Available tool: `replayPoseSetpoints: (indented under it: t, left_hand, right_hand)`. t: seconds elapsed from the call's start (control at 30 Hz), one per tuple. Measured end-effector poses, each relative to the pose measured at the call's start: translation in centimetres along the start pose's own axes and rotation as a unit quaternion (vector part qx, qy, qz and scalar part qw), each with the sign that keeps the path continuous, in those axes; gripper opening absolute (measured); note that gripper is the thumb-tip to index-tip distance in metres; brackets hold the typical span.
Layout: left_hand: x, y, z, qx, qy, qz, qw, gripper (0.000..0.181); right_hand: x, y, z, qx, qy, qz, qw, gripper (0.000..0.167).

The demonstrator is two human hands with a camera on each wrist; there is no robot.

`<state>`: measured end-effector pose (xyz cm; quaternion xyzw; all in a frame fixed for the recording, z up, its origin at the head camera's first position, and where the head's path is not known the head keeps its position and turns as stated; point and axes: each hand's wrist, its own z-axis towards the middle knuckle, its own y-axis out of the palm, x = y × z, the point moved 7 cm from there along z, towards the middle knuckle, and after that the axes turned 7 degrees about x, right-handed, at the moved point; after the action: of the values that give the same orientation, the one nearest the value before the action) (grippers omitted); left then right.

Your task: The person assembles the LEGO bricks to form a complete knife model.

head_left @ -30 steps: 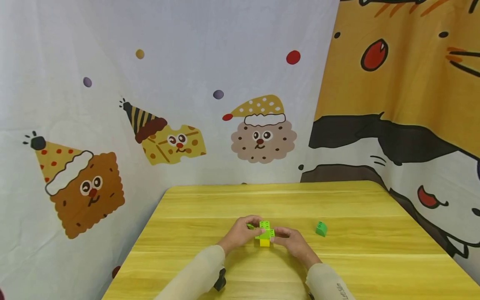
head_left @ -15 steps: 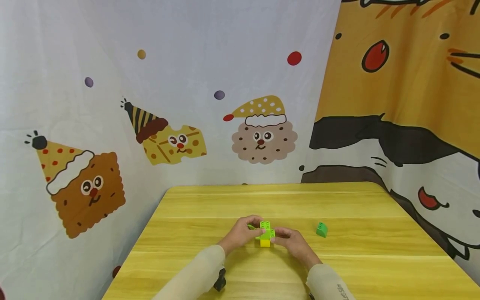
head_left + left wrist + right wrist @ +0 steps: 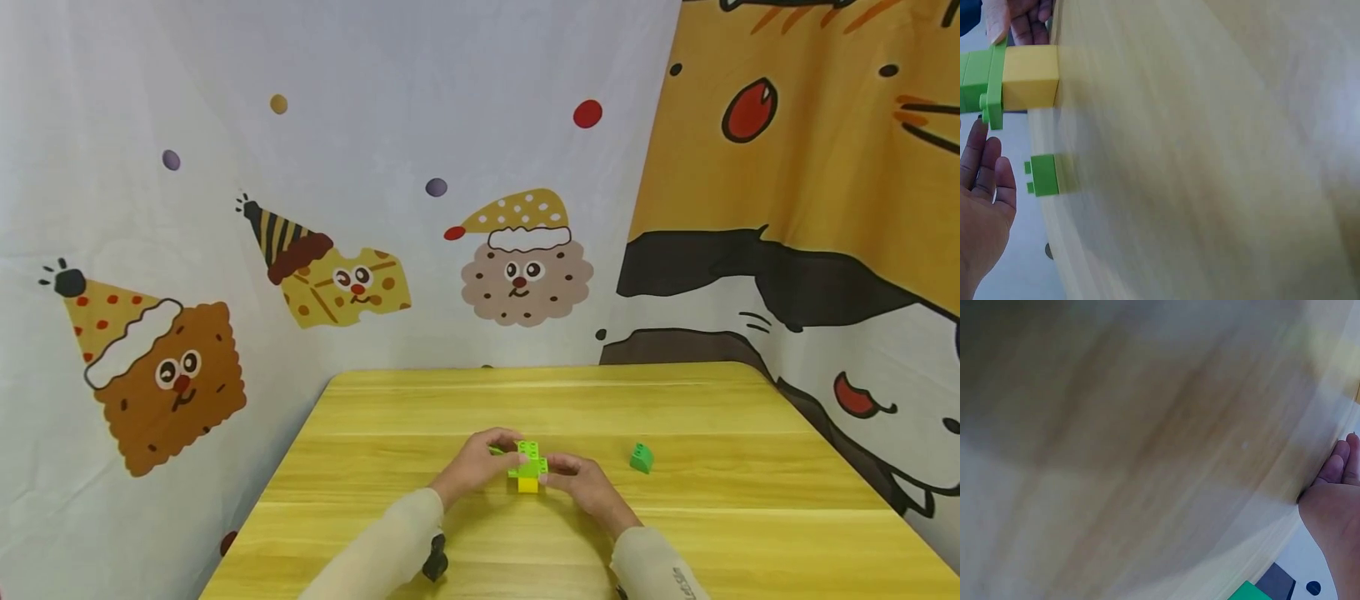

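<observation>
A small stack of toy building bricks (image 3: 528,468), lime green above a yellow base brick (image 3: 1032,76), stands upright on the wooden table. My left hand (image 3: 480,462) grips the stack from the left; its thumb lies across the near face, with fingers behind. A thin green piece sticks out between thumb and fingers. From the right, my right hand (image 3: 588,487) pinches the studded part jutting from the stack's side. Its fingers (image 3: 986,169) show beside the green plate in the left wrist view. In the right wrist view, only part of that hand appears, without the stack.
A loose darker green brick (image 3: 642,457) with a sloped side lies on the table (image 3: 420,400) to the right of the stack. Behind the table hangs a cloth (image 3: 360,150) printed with cartoon figures.
My left hand and forearm have shifted very slightly left. The stack stays between both hands, and the loose brick lies where it was.
</observation>
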<state>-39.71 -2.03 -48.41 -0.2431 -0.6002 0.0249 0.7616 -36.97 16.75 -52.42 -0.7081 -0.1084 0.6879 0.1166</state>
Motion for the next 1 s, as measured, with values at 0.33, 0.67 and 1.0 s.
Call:
replayPoseSetpoints:
  t: [0.33,0.67,1.0]
  left_hand:
    - [-0.4,-3.1,0.7,0.045,-0.002,0.005,0.999,0.035]
    - [-2.1,-4.7,1.4,0.055,-0.022,0.016,0.9981,0.042]
    - [-3.2,-4.4,2.1,0.029,-0.026,0.043,0.9983,0.046]
  right_hand:
    - [0.0,0.1,-0.3,0.015,0.01,0.008,0.9998,0.046]
    - [0.1,0.0,-0.3,0.008,0.005,-0.002,1.0,0.051]
    - [0.1,0.0,0.0,-0.003,-0.001,0.0,1.0,0.053]
